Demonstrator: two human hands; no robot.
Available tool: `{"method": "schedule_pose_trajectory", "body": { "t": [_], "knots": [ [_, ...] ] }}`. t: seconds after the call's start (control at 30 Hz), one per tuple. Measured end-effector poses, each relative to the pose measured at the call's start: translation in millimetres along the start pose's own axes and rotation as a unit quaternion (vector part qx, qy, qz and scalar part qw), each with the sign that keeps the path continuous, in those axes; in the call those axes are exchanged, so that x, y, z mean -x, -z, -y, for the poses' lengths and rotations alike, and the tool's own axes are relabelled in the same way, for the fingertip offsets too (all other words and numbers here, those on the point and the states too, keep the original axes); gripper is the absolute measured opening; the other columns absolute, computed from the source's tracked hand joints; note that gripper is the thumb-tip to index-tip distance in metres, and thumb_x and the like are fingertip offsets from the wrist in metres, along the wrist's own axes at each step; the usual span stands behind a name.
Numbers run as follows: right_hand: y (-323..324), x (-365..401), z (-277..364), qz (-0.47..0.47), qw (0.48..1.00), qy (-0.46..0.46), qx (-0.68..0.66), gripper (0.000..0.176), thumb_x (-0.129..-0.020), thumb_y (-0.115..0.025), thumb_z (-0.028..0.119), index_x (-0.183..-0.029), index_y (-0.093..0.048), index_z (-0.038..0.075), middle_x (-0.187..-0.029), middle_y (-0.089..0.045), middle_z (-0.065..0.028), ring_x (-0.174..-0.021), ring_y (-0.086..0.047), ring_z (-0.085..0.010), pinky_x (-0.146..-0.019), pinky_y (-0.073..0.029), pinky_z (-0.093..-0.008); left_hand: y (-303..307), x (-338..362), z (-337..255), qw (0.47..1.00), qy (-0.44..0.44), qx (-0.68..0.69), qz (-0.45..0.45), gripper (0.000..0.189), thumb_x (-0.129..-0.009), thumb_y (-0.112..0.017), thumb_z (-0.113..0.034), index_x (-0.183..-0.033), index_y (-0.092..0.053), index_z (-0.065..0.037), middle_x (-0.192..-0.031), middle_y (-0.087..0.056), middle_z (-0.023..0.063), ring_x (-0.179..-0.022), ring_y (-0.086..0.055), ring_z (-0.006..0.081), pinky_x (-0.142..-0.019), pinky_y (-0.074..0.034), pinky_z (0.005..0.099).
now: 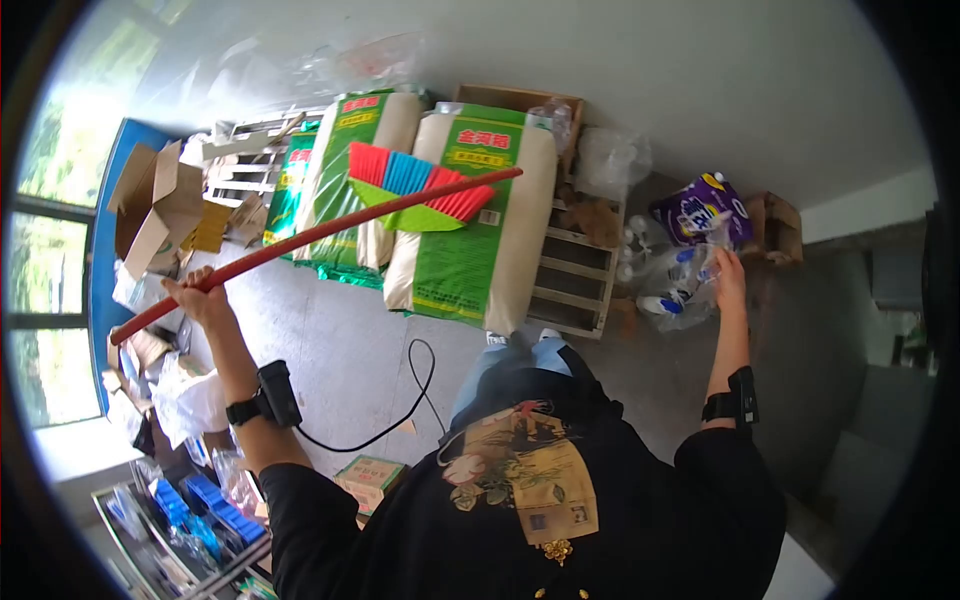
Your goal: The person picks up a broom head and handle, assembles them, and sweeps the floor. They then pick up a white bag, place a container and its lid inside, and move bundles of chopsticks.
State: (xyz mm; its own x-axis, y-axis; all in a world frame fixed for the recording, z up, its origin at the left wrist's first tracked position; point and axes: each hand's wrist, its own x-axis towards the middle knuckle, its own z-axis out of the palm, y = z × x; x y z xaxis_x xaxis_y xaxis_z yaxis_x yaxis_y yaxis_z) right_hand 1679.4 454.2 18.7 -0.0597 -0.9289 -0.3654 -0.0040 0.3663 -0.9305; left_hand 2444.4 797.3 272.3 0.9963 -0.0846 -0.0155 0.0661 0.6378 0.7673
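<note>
Your left hand (200,295): fingers clamped round the red broom handle (330,228). Your right hand (728,275): fingers closed on a clear plastic bag (680,295). Rice sacks (480,275) lie beyond both fingertips.

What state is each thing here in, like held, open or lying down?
broom: raised, bristles over the sacks
left hand: shut around the broom handle
right hand: gripping the clear plastic bag
clear plastic bag: held at its top, bottles inside
sacks: sealed, lying side by side
cardboard box: open, flaps spread
</note>
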Motion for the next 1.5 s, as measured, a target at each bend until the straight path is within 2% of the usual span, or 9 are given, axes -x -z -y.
{"method": "schedule_pose_trajectory", "body": {
  "t": [0.23, 0.33, 0.53, 0.7, 1.03, 1.17, 1.27, 1.4, 1.5],
  "knots": [
    [7.3, 30.6, 17.3, -0.08, 0.948, 0.074, 0.298, 0.027, -0.083, -0.057, 0.021, -0.097, -0.058, -0.002, -0.086, -0.059, -0.002, -0.076, -0.05, -0.0107, -0.069, -0.039, -0.0242, -14.0, 24.0, 37.4, 0.996, 0.083, -0.025, 0.026, 0.049, -0.084, -0.047, -0.05, -0.055, -0.031, -0.014, -0.044, -0.031, -0.0026, -0.04, -0.032, 0.011, -0.042, -0.032, 0.0238],
    [11.8, 42.0, 10.7, -0.114, 0.952, 0.136, 0.247, 0.025, -0.083, -0.057, 0.021, -0.093, -0.06, -0.002, -0.083, -0.057, -0.0011, -0.073, -0.047, -0.0098, -0.068, -0.038, -0.0237, -3.0, 15.7, 67.2, 0.995, 0.093, -0.041, -0.011, 0.049, -0.083, -0.046, -0.054, -0.057, -0.034, -0.015, -0.045, -0.032, -0.0024, -0.04, -0.037, 0.0123, -0.046, -0.038, 0.0277],
    [37.1, 48.2, -15.8, -0.139, 0.974, 0.06, 0.171, 0.021, -0.083, -0.058, 0.024, -0.083, -0.06, 0.003, -0.07, -0.049, 0.0038, -0.062, -0.041, -0.0062, -0.056, -0.033, -0.0221, 13.0, 14.7, 115.9, 0.987, 0.128, -0.006, -0.097, 0.052, -0.082, -0.04, -0.06, -0.07, -0.034, -0.01, -0.052, -0.04, 0.0051, -0.053, -0.043, 0.0201, -0.055, -0.043, 0.0348],
    [35.6, 61.8, -7.7, -0.147, 0.976, 0.019, 0.161, 0.02, -0.084, -0.057, 0.027, -0.073, -0.056, 0.01, -0.061, -0.042, 0.0056, -0.055, -0.035, -0.0039, -0.05, -0.027, -0.0213, 26.2, 5.1, 132.7, 0.969, 0.114, 0.081, -0.203, 0.055, -0.082, -0.039, -0.06, -0.073, -0.034, -0.006, -0.065, -0.044, 0.0096, -0.075, -0.055, 0.0288, -0.077, -0.046, 0.0477],
    [-51.5, 72.5, -6.2, -0.145, 0.985, 0.014, 0.098, 0.017, -0.085, -0.057, 0.026, -0.074, -0.054, 0.013, -0.061, -0.042, 0.0077, -0.054, -0.036, -0.0014, -0.047, -0.026, -0.0179, 67.4, -102.2, 167.1, 0.966, 0.131, 0.12, -0.189, 0.06, -0.082, -0.039, -0.059, -0.082, -0.031, 0.0, -0.082, -0.041, 0.0136, -0.083, -0.055, 0.0392, -0.083, -0.041, 0.0601],
    [-115.0, 90.7, 2.2, -0.159, 0.982, 0.033, 0.092, 0.016, -0.084, -0.057, 0.025, -0.074, -0.054, 0.014, -0.061, -0.042, 0.0079, -0.054, -0.035, -0.0015, -0.048, -0.027, -0.0177, 86.3, -163.9, 214.1, 0.958, 0.175, 0.102, -0.204, 0.06, -0.08, -0.044, -0.059, -0.086, -0.027, -0.001, -0.083, -0.038, 0.0146, -0.084, -0.053, 0.038, -0.078, -0.046, 0.0579],
    [-149.2, 112.6, 12.4, -0.155, 0.979, -0.001, 0.13, 0.014, -0.085, -0.057, 0.026, -0.078, -0.056, 0.013, -0.063, -0.043, 0.0082, -0.055, -0.036, -0.0014, -0.05, -0.027, -0.0176, 95.1, -195.0, 250.6, 0.948, 0.213, 0.09, -0.22, 0.062, -0.08, -0.044, -0.058, -0.094, -0.03, 0.0, -0.091, -0.042, 0.0163, -0.089, -0.05, 0.0365, -0.081, -0.044, 0.0588],
    [-180.2, 139.2, 16.3, -0.175, 0.976, -0.018, 0.129, 0.012, -0.085, -0.057, 0.025, -0.085, -0.059, 0.014, -0.067, -0.046, 0.0093, -0.058, -0.038, -0.0003, -0.051, -0.028, -0.0165, 111.9, -206.8, 267.2, 0.898, 0.376, -0.018, -0.228, 0.05, -0.087, -0.041, -0.049, -0.107, -0.04, -0.004, -0.112, -0.046, 0.0152, -0.103, -0.045, 0.033, -0.088, -0.034, 0.0607],
    [-196.7, 147.3, 15.9, -0.199, 0.972, -0.034, 0.121, 0.012, -0.085, -0.057, 0.025, -0.089, -0.06, 0.014, -0.069, -0.048, 0.01, -0.06, -0.039, 0.0006, -0.052, -0.029, -0.0157, 151.2, -215.1, 289.2, 0.898, 0.4, -0.068, -0.171, 0.041, -0.089, -0.04, -0.044, -0.104, -0.043, -0.006, -0.106, -0.051, 0.0117, -0.104, -0.045, 0.0331, -0.088, -0.034, 0.0606]
  ]
}}
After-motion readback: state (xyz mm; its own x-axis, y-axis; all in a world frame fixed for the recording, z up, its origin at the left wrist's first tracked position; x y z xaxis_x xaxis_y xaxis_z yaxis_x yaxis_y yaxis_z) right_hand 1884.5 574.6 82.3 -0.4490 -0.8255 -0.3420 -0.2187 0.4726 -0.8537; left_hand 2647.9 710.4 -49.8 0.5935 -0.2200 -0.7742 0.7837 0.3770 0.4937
